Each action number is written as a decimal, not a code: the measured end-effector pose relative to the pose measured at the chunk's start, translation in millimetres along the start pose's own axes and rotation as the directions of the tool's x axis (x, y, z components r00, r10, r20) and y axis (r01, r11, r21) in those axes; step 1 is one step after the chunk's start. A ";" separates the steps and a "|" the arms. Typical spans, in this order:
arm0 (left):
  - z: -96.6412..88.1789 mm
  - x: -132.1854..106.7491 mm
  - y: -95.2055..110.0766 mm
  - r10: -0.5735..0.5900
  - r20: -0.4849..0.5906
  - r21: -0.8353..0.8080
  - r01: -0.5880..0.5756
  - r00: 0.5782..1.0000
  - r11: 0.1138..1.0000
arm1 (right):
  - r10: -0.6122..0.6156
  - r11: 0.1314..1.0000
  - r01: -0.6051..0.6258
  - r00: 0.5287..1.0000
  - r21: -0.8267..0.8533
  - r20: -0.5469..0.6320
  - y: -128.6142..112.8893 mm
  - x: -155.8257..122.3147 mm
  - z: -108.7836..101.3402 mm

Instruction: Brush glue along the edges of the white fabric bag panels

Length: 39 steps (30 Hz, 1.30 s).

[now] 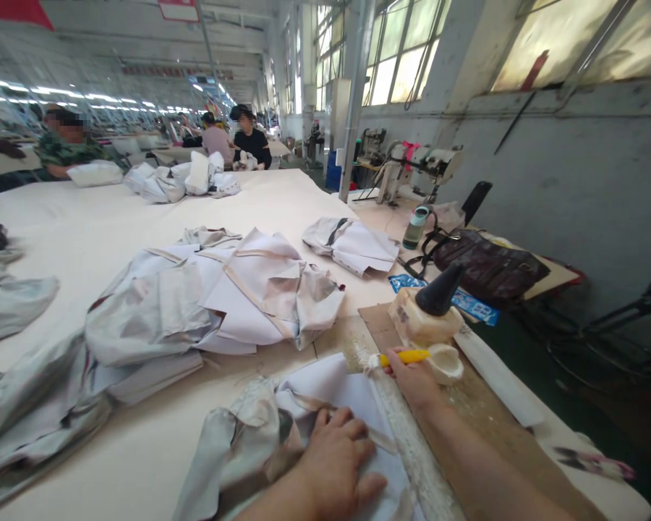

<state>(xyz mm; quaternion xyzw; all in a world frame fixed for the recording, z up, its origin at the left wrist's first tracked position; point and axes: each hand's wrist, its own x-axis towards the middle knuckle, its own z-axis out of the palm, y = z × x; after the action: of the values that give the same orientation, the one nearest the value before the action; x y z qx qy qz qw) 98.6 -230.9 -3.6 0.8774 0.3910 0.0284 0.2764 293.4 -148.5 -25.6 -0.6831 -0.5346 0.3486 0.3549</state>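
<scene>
My left hand (333,463) lies flat with fingers spread on a light grey fabric piece (260,434) at the table's near edge. My right hand (415,380) is closed around a yellow-handled brush (404,357), whose handle points toward a small white dish (445,362). Behind the dish stands a glue bottle (431,311) with a black cone nozzle, resting on a brown cardboard sheet (377,322). A glue-crusted strip (406,434) runs along the table beside the fabric piece.
A heap of grey and white fabric pieces (195,304) covers the table's middle, with more at the left edge (11,304) and one folded piece (352,246) farther back. A dark handbag (485,268), a teal bottle (417,226) and a sewing machine (412,170) stand at right. Other people sit at the far end.
</scene>
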 end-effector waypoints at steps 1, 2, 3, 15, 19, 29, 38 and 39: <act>-0.1 0.0 -0.3 -0.001 0.004 0.004 0.001 1.000 1.000 | 0.004 1.000 -0.004 1.000 -0.001 -0.004 0.4 -3.0 -1.7; -0.2 -0.1 -0.6 0.000 0.008 0.007 -0.001 1.000 1.000 | 0.012 1.000 -0.012 1.000 -0.011 0.002 1.7 -10.5 -4.7; -0.3 -0.3 -0.8 0.001 0.006 0.007 -0.001 1.000 1.000 | 0.025 0.999 -0.025 1.000 -0.029 0.018 4.0 -21.9 -8.9; 4.1 2.3 0.7 -0.059 -0.076 -0.010 0.059 0.995 0.998 | 0.003 0.999 -0.004 0.999 0.035 0.035 -3.4 -24.6 -2.4; 2.4 3.9 1.0 -0.056 -0.071 0.028 0.058 0.996 0.998 | 0.038 0.998 -0.039 0.999 0.052 0.024 -4.0 -21.7 3.1; -8.5 -8.7 16.8 0.173 0.166 0.102 -0.192 0.971 0.976 | 0.113 0.993 -0.109 0.989 -0.045 0.091 -2.3 -88.0 -30.1; 1.0 -17.6 24.7 0.043 0.317 0.082 -0.072 0.948 0.994 | 0.232 0.966 -0.205 0.955 -0.157 0.183 19.6 -137.0 -42.9; 2.2 -17.4 24.5 0.046 0.330 0.082 -0.077 0.943 0.994 | 0.217 0.970 -0.192 0.960 -0.151 0.175 16.9 -135.1 -42.2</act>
<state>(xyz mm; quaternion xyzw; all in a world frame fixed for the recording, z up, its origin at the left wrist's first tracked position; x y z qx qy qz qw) 103.6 -257.5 9.9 0.8936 0.3132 -0.1274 0.2952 312.7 -288.4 -5.8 -0.7203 -0.5144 0.4111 0.2180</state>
